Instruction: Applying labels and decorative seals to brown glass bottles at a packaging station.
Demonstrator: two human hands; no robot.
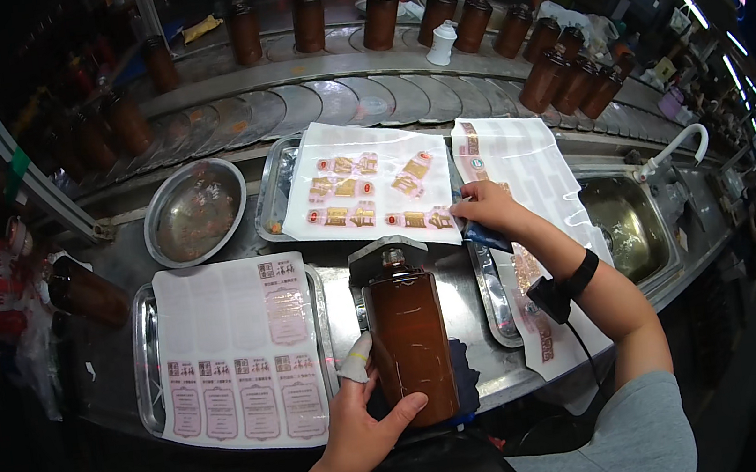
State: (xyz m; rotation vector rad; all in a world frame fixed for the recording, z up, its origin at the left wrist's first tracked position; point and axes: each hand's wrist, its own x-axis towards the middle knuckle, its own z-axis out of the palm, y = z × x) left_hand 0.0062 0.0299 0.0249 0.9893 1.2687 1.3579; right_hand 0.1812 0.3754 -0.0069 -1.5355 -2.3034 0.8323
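Observation:
My left hand [368, 421] is closed around the lower left side of a brown glass bottle [408, 346], its thumb across the front and a pale cover on one fingertip. The bottle leans back in a metal holder [384, 246], with dark cloth [463, 376] beside its base. My right hand [493, 208] has its fingers pinched together at the right edge of a white sheet [368, 157] bearing pink-and-gold labels [348, 188]. A flat blue thing [489, 237] shows under that hand; whether the fingers hold it or a label is hidden.
On the left, a metal tray [147, 359] carries a pink label sheet [209, 323]; a metal bowl [239, 196] stands behind. More label sheets [520, 162] lie right, before a sink [637, 228]. Several brown bottles [308, 23] line the conveyor [287, 106]. A cable [588, 347] hangs from my right wrist.

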